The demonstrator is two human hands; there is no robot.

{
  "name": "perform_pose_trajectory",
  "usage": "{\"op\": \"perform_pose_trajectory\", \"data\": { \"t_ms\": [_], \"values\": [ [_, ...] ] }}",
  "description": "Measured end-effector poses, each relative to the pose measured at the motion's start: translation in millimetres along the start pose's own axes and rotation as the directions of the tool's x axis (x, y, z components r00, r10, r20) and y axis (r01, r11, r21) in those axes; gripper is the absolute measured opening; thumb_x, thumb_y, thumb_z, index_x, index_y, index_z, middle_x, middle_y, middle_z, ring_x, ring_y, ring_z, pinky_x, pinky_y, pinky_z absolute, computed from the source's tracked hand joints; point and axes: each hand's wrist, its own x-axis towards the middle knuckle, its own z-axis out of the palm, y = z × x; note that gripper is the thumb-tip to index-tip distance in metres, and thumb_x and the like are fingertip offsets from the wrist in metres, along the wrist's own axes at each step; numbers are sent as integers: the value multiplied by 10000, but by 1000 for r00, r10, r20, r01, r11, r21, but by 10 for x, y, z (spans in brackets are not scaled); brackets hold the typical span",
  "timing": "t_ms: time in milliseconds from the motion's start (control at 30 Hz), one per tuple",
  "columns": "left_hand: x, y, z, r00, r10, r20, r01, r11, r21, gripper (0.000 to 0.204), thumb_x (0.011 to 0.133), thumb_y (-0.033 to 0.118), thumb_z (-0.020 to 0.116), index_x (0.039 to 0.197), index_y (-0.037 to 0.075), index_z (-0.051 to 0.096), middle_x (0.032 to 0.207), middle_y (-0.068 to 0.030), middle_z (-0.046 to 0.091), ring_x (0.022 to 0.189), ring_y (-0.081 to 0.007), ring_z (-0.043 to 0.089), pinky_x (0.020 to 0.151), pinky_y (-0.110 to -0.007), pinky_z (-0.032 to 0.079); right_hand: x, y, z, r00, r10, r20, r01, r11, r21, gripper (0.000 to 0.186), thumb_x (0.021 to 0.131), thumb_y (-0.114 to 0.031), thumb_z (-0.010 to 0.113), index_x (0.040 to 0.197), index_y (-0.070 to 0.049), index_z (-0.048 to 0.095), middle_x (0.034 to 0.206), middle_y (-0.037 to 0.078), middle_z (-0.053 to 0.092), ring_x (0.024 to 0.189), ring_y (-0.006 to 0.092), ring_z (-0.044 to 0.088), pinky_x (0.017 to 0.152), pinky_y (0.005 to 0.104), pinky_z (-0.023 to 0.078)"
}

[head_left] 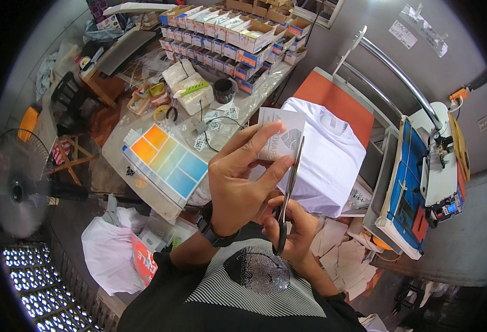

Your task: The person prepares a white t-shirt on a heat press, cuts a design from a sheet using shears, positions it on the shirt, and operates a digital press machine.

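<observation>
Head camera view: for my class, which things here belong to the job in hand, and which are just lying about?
Likely in the job:
- printed sheet, held in the left hand
- scissors, held in the right hand
- white shirt, possibly, spread out close by

Apparently just lying about:
- stacked boxes
- colourful chart
- white bag

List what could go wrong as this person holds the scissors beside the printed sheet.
The thumb of the left hand is close to the blades of the scissors, so a slip might nick it. The blades also sit beside the printed sheet, so a stray snip could clip its grey design.
</observation>
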Motion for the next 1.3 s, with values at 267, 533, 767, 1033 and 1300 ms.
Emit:
{"op": "perform_pose_trajectory", "data": {
  "t_ms": [267,533,767,1033,1300],
  "values": [
    [-18,0,-3,999,31,-28,-32,999,-39,503,787,-61,742,1270,-35,604,1224,-140,598,977,-158,653,761,-250,566,-36,-25,38,1000,-7,-24,7,1000,-12,279,774,-37,749,1019,22,630,643,55,567,508,113,529,485,244,420],
    [-30,3,-2,1000,23,-20,-23,999,-40,501,795,-57,732,1278,-34,599,1213,-134,607,977,-138,641,770,-249,555,-70,7,51,998,-21,-57,19,999,-38,266,785,-34,748,1021,9,634,565,13,470,456,86,445,447,227,336],
    [-96,-11,14,1000,18,17,-18,1000,2,504,783,-61,732,1271,-27,607,1214,-130,617,934,-121,651,745,-240,549,-51,22,39,996,15,-93,-14,1000,18,267,805,-48,752,1036,5,629,563,-12,490,480,45,437,452,212,325],
    [-129,-36,23,995,-15,102,9,998,58,527,785,-108,720,1287,-71,565,1260,-173,586,1008,-183,653,777,-264,583,-32,44,10,992,48,-120,-45,999,28,244,832,-69,751,1030,5,630,569,-31,497,486,25,420,450,199,305],
    [-82,-28,10,998,52,23,-53,996,78,391,792,-41,705,1179,-28,649,1073,-99,628,933,-125,643,767,-239,526,-20,-75,-21,982,131,-139,-110,983,148,272,911,-123,687,1093,48,578,657,28,611,534,62,567,483,191,428]
  ]
}}
